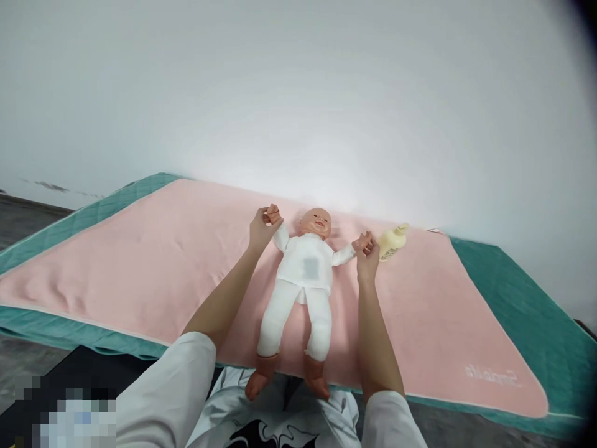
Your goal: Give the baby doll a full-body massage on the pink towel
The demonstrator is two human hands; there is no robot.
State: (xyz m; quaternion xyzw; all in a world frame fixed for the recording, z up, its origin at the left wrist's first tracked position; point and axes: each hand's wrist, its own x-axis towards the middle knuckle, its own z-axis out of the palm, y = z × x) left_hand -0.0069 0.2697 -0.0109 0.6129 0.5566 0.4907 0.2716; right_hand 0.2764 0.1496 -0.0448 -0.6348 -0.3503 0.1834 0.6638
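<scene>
Pink mat (140, 255), wide leftward | doll (304, 264), feet (317, 377) past near edge (344, 381) | left hand (261, 230), right hand (368, 258) gripping its hands (273, 214)

Label (388, 254) on bottle (394, 239) was unreadably small. Grey patch (311, 269) on doll (291, 264) was blurred. Green cover (485, 274) was cut off at left corner.

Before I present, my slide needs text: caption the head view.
Left hand and right hand hold a doll by its hands on a pink mat, a yellow bottle alongside.
</scene>
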